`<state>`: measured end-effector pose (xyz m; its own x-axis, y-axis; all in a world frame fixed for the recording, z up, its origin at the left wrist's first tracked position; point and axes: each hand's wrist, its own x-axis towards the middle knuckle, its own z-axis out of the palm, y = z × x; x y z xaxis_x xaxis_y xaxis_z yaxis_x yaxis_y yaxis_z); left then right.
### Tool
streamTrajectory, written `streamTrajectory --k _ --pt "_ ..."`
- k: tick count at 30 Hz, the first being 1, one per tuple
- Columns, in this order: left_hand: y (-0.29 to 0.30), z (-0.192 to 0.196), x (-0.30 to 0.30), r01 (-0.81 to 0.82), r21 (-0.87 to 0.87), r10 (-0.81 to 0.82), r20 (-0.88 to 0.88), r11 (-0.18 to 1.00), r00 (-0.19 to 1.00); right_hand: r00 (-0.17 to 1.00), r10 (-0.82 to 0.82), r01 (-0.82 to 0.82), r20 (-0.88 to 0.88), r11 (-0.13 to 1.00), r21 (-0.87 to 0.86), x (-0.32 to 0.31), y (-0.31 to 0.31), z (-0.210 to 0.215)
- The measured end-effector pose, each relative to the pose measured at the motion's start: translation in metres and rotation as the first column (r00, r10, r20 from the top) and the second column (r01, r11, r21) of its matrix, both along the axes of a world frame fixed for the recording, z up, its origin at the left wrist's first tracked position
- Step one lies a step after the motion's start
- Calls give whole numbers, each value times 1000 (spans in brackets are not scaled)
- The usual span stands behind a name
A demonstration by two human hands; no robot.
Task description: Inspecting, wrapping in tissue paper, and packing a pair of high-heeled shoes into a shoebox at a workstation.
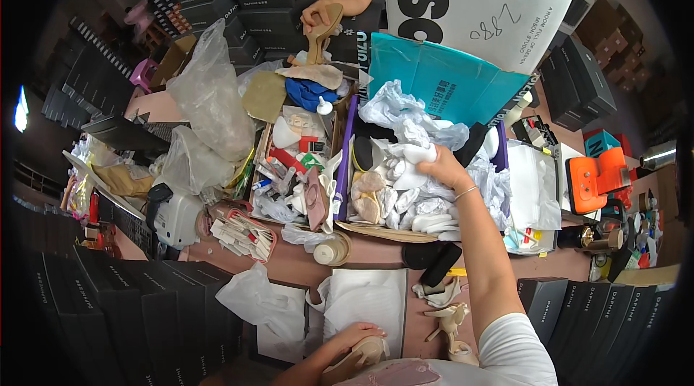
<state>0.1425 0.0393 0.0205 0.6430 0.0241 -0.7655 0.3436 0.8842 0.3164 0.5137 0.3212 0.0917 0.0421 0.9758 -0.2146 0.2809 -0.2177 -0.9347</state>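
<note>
Black shoeboxes (155, 314) flank the worktop (289, 256), bare in patches; purple-walled bin (348, 169) surrounds right hand (442, 169), pinching white wadding (413, 155); left hand (356, 335) grasps beige shoe (370, 349).

Right hand (442, 168) among white pieces (405, 178) in a purple-edged box (504, 155), left hand (360, 333) holding a beige shoe (367, 351) low in view, co-worker's hand (323, 13) gripping another shoe (318, 45).

Thin, pale bracelet (466, 191) just behind the grip of the right hand (442, 169), short white sleeve (515, 350) farther back from it.
</note>
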Motion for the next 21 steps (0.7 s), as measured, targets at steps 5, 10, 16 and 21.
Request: streamTrajectory --k 5,10,16,21 --pt "-2 -2 0 -29 -15 29 10 999 1000 984 -123 128 -127 991 33 11 0 -5" --pt "-3 -7 -1 -18 -21 18 -12 1000 1000 980 -152 162 -132 984 68 17 2 -12" --pt "-7 -11 -1 -48 -32 47 -24 998 999 991 -135 133 12 983 127 6 4 -5" --pt "-6 -10 0 -50 -39 49 -13 998 999 941 -191 157 281 978 140 -3 5 -6"
